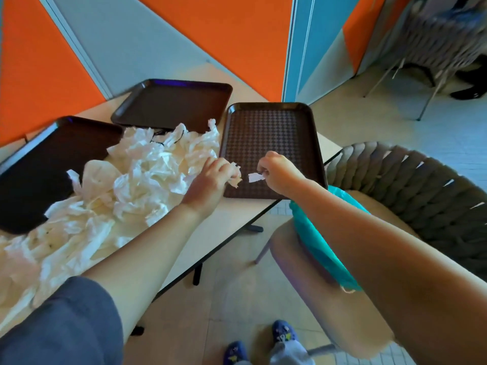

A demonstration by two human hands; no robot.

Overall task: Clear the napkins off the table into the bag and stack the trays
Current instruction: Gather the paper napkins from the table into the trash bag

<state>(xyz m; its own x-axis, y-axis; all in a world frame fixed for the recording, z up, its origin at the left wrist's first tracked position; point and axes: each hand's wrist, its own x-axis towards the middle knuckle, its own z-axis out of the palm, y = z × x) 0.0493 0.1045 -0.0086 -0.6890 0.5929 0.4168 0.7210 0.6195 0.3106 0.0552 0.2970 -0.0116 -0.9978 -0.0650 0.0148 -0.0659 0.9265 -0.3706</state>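
- The bag (320, 248), teal plastic, is lying slumped on the chair seat (295, 272) at lower right of centre, and the right forearm is crossing over it. I cannot see its mouth, so a blind drop is risking paper on the floor.
- The right hand (279, 171), right of centre, is pinching a small white scrap (255, 177) between thumb and fingertips just above the patterned tray (271, 133). Such a light piece is likely to flutter loose on the way to the bag if the pinch is slackening.
- The left hand (214, 177), at centre, is curling round a crumpled napkin (235, 177) at that tray's near left edge. The wad is bulging out of the fist, so a quick swing could be shedding bits over the worktop (232, 219) edge.
- The napkins (118, 185) are lying in a loose heap across the left half of the frame, spilling against two darker trays (168, 104) at left and upper centre. Lifting those trays too early could be dragging paper off the worktop.
- None of the three trays is stacked yet, and the patterned one is sitting near the corner; a nudge from either arm could be tipping it off.
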